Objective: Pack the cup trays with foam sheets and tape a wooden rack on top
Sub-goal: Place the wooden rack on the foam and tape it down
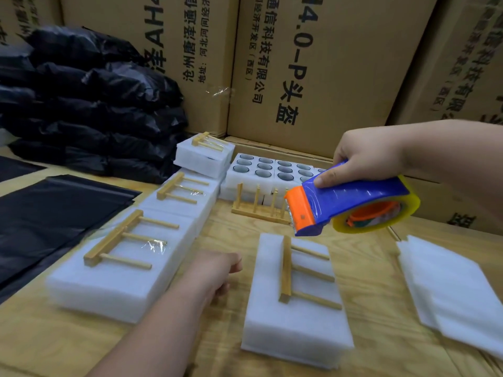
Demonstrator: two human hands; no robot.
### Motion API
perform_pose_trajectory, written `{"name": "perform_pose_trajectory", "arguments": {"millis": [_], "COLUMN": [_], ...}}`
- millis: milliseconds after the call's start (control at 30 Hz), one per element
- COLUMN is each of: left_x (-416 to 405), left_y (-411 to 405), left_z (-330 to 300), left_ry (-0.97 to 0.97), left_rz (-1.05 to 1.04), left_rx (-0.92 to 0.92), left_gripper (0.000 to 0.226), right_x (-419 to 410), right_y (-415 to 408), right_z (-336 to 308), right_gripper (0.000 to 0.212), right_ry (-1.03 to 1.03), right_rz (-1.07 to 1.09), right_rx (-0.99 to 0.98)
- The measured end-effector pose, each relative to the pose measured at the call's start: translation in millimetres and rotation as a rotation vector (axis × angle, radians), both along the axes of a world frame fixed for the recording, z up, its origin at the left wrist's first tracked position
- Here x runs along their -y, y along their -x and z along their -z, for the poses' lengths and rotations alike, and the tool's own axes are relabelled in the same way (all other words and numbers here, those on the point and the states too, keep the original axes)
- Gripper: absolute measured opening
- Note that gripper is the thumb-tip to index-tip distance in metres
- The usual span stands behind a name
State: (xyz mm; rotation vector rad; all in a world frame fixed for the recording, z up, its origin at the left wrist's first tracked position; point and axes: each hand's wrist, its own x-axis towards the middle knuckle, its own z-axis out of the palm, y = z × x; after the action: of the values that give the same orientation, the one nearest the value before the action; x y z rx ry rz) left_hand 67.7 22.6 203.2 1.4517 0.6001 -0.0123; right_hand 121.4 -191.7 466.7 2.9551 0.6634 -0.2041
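Lying lengthwise, wooden rack (288, 270), pegs rightward

A pale wooden tabletop (367, 357) with a visible plywood grain fills the foreground of a storeroom. Behind it, large brown cardboard cartons (313, 77) stand edge to edge like a wall, their faces printed with black Chinese characters and the lettering "4.0-P"; a scrap of clear tape (219, 91) clings to the seam between two of them. At left, filled black plastic bags (89, 104) are heaped in a stack against the cartons, and flat black plastic sheets (54, 210) lie spread across the tabletop's left side. Even, soft light falls over the scene, casting faint shadows.
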Motion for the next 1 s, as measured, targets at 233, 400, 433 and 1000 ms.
{"name": "perform_pose_trajectory", "arguments": {"millis": [233,400,433,1000], "left_x": [-2.6,-4.3,-4.2,14.0], "left_y": [0.8,1.1,0.7,3.6], "left_z": [18.8,21.8,22.1,17.6], "left_ry": [-0.148,-0.2,-0.211,-0.552], "left_rz": [0.1,0.152,0.16,0.265], "left_rx": [0.05,-0.013,-0.025,-0.044], "left_gripper": [0.034,0.036,0.039,0.084], "right_x": [-18.0,-25.0,-26.6,-29.9], "right_y": [0.9,0.8,1.2,-3.5], "right_z": [2.4,4.6,4.4,8.6], "right_gripper": [0.077,0.062,0.062,0.067], "right_ry": [0.047,0.064,0.064,0.09], "right_rz": [0.032,0.052,0.051,0.058], "right_rx": [-0.032,-0.013,-0.017,-0.067]}}
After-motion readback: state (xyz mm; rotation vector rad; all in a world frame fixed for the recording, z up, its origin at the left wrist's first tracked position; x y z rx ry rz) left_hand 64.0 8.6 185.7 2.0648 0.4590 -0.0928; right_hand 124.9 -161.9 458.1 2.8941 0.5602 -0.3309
